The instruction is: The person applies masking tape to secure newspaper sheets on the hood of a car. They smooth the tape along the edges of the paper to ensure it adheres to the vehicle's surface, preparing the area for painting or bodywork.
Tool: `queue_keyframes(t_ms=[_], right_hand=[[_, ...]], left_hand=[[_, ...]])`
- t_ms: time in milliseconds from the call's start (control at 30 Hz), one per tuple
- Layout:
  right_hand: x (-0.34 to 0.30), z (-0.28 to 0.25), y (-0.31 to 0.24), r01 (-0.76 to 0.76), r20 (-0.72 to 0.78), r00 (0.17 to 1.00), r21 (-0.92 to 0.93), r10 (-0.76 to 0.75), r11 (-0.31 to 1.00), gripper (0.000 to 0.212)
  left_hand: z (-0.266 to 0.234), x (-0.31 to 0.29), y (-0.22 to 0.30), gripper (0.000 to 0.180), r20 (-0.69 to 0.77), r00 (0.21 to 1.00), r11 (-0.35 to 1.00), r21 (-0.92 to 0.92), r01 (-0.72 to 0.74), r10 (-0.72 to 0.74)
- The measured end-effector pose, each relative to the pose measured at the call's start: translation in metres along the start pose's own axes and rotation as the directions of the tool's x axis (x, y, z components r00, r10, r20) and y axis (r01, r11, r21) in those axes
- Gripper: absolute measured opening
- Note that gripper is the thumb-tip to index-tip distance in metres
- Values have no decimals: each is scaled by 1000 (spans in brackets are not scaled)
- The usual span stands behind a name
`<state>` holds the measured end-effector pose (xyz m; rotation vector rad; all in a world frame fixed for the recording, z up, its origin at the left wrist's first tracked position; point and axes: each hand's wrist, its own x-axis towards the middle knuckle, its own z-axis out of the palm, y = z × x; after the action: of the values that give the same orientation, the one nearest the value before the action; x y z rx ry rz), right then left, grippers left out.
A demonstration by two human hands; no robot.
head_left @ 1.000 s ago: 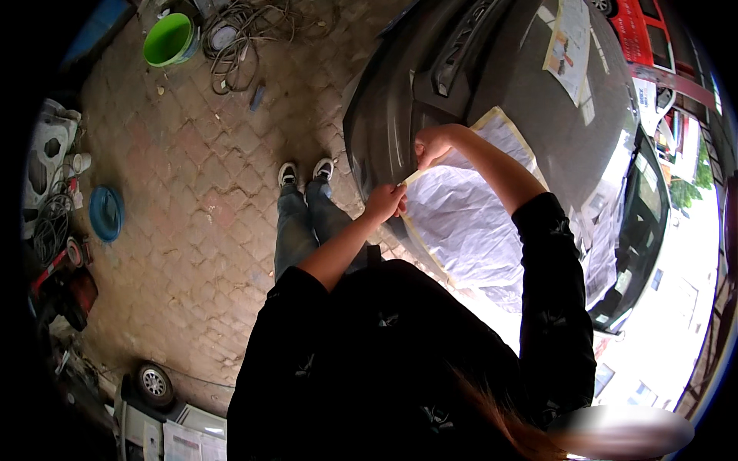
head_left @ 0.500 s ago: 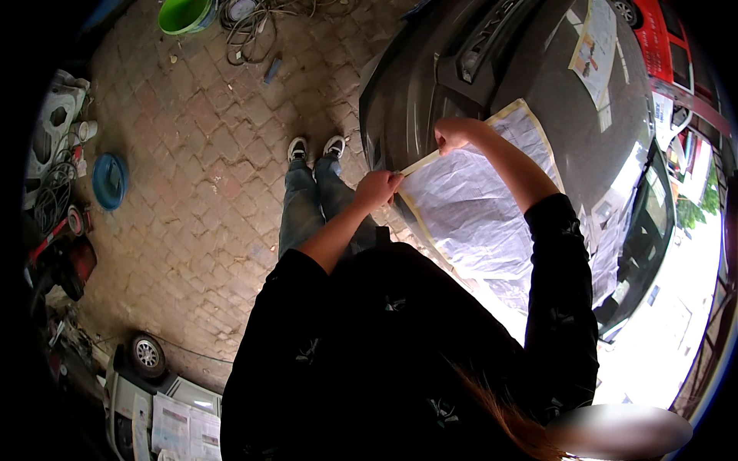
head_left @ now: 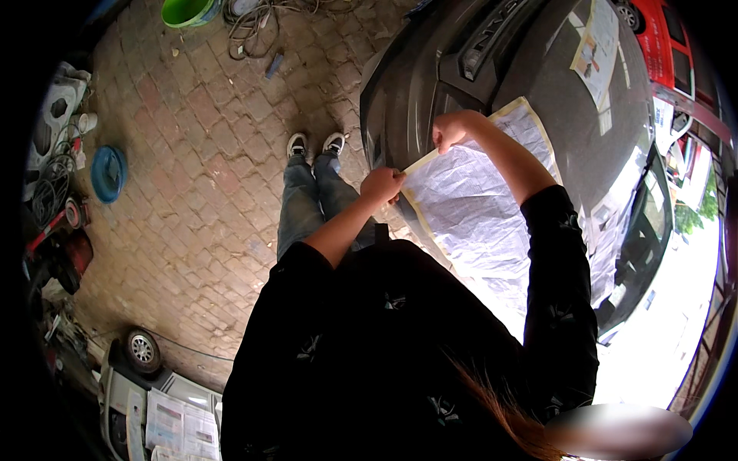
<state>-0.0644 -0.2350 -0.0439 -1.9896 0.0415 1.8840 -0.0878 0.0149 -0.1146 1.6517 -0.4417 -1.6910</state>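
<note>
Pinching the near edge of the crinkled white masking paper sheet, my left hand has its fingers closed narrow on the corner nearest my body, where the cream-yellow masking tape strip borders the sheet. My right hand grips the same taped edge further along, its fingers also closed on the tape; I cannot tell how many fingers bear on it. The taped edge runs as a straight line between the two hands, from the left hand up and outward to the right. The sheet lies flat on the dark grey car hood, spreading away from both hands toward the windshield edge, with its long axis running along the hood. The left hand is nearer the front edge of the hood; the right hand sits further in. Beyond the hood lies the red-brown brick pavement.
</note>
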Motion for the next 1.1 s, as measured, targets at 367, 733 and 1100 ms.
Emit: queue_keyframes(t_ms=[367,733,1100], right_hand=[[12,-4,5,-38,157,987,104,21,994,31],[26,-1,12,-23,183,983,88,6,996,32],[48,9,-31,-106,175,983,262,61,959,26]], left_hand=[[7,16,-10,34,4,1000,1000,-18,-11,11],[3,7,-1,40,-5,1000,1000,-1,-8,8],[0,11,-15,36,7,999,998,-43,-49,50]])
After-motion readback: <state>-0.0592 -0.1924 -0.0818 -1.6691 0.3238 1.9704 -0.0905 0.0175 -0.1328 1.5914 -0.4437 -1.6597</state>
